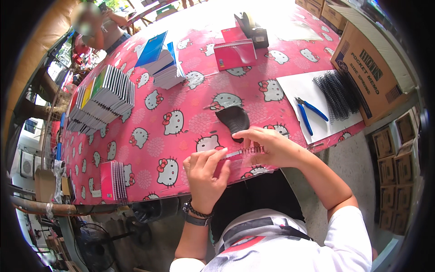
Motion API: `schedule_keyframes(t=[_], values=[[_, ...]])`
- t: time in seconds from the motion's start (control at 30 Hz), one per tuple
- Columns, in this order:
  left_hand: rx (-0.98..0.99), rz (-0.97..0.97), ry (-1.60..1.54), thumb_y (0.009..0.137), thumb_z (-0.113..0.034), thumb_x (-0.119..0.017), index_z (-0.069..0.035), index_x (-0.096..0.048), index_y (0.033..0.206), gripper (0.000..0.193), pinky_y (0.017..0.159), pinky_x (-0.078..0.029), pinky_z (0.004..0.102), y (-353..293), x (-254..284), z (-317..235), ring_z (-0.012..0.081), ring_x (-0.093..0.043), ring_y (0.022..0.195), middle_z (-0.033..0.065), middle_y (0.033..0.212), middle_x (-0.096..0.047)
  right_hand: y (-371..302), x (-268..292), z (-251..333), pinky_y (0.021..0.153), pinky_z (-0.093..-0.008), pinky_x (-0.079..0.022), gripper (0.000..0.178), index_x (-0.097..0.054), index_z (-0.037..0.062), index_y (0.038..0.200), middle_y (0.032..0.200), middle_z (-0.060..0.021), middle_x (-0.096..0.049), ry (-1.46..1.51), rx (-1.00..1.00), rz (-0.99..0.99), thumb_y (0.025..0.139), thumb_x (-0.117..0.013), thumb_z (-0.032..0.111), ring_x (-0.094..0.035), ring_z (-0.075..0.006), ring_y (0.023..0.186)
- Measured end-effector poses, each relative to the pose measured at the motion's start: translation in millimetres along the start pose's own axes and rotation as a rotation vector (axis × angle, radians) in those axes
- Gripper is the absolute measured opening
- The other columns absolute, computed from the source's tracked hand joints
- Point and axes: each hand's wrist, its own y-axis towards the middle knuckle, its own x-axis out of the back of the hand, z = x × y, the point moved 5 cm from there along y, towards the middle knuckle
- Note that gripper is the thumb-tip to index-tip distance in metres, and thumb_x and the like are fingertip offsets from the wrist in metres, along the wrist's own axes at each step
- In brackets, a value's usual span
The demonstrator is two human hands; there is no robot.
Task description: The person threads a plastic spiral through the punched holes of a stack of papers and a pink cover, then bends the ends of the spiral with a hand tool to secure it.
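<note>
Near the table's front edge, my left hand (206, 174) is closed, with fingers and thumb around a thin, pale thing (233, 154) seen almost edge-on; its kind is unclear. My right hand (277, 148) grips a dark spiral binding coil (252, 151) between thumb and fingers. The coil's left end meets the pale thing, and I cannot tell whether it is threaded through. Just beyond my right fingers lies a black, curved, ridged piece (234, 121). Farther right, blue-handled pliers (311, 113) rest on a white sheet (292, 88) beside a bunch of black spiral coils (336, 94).
Spiral-bound notebooks stand stacked at left (103, 97), with a smaller red stack (113, 181) nearer. Unbound blue-covered pads (162, 59) and red-covered pads (235, 53) sit farther back, beside a black tape dispenser (259, 37). A cardboard box (369, 68) borders the right. Another person (106, 29) is beyond the table.
</note>
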Motion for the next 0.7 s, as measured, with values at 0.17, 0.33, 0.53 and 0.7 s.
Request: schedule_keyframes(t=[0.17, 0.33, 0.53, 0.7], values=[[0.020, 0.076, -0.039, 0.073, -0.013, -0.072, -0.012, -0.064, 0.099, 0.027, 0.076, -0.038, 0.0372, 0.8, -14.0, -3.3, 0.0223, -0.057, 0.086, 0.0038, 0.090, -0.063, 1.4, -7.4, 2.3, 0.063, -0.0388, -0.049, 0.036, -0.044, 0.0064, 0.127, 0.072, -0.0145, -0.060, 0.050, -0.165, 0.197, 0.091, -0.051, 0.007, -0.063, -0.0288, 0.066], [-0.071, 0.161, -0.002, 0.073, -0.018, -0.071, -0.014, -0.061, 0.097, 0.026, 0.075, -0.038, 0.0385, 2.0, -13.7, -6.1, 0.0236, -0.057, 0.088, 0.0033, 0.090, -0.061, 19.8, 6.2, -6.2, 0.069, -0.0388, -0.049, 0.037, -0.049, 0.0063, 0.123, 0.084, -0.0156, -0.065, -0.010, -0.260, 0.258, 0.088, -0.057, 0.011, -0.063, -0.0284, 0.074], [-0.056, 0.143, 0.021, 0.079, -0.024, -0.068, -0.017, -0.061, 0.097, 0.020, 0.076, -0.037, 0.0365, 0.0, -11.6, -8.4, 0.0192, -0.056, 0.088, -0.0007, 0.092, -0.061, 65.1, -3.3, -45.2, 0.105, -0.0486, -0.032, 0.069, -0.049, 0.0095, 0.128, 0.143, -0.0168, -0.036, -0.487, 0.108, 0.147, 0.069, -0.077, 0.030, -0.034, -0.0385, 0.128], [-0.054, 0.134, 0.024, 0.083, -0.026, -0.064, -0.017, -0.062, 0.095, 0.015, 0.076, -0.036, 0.0350, -3.1, -13.4, -4.1, 0.0169, -0.056, 0.086, -0.0031, 0.092, -0.060, 73.7, -7.5, -35.8, 0.105, -0.0477, -0.032, 0.089, -0.040, 0.0137, 0.135, 0.137, -0.0154, -0.041, -0.525, -0.104, 0.403, 0.059, -0.080, 0.039, -0.034, -0.0356, 0.128]])
